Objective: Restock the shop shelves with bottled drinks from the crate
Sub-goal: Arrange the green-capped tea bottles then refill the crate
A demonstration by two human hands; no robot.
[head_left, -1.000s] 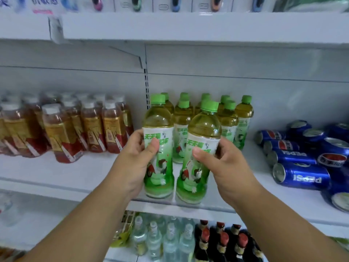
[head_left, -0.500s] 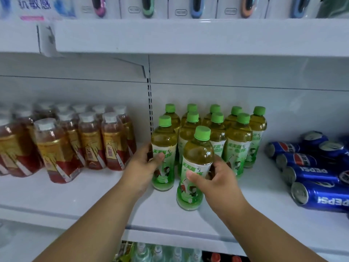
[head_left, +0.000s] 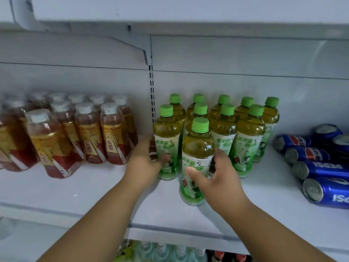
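Observation:
Two green-capped tea bottles stand upright on the white shelf (head_left: 94, 193). My left hand (head_left: 145, 163) grips the left bottle (head_left: 166, 137) low on its label, thumb across the front. My right hand (head_left: 217, 178) holds the front bottle (head_left: 197, 154), thumb on the label and fingers behind it. The front bottle stands alone ahead of the group. Behind them stand several more green tea bottles (head_left: 249, 133) in rows against the back wall. The crate is out of view.
Several red-brown tea bottles (head_left: 90, 135) with white caps fill the shelf's left part. Blue Pepsi cans (head_left: 321, 171) lie on their sides at the right. An upper shelf (head_left: 188, 14) hangs overhead. More bottles (head_left: 170, 252) show on the shelf below.
Both hands carried the two green bottles from the shelf's front edge inward and set them down beside the group. The view moved closer to the shelf.

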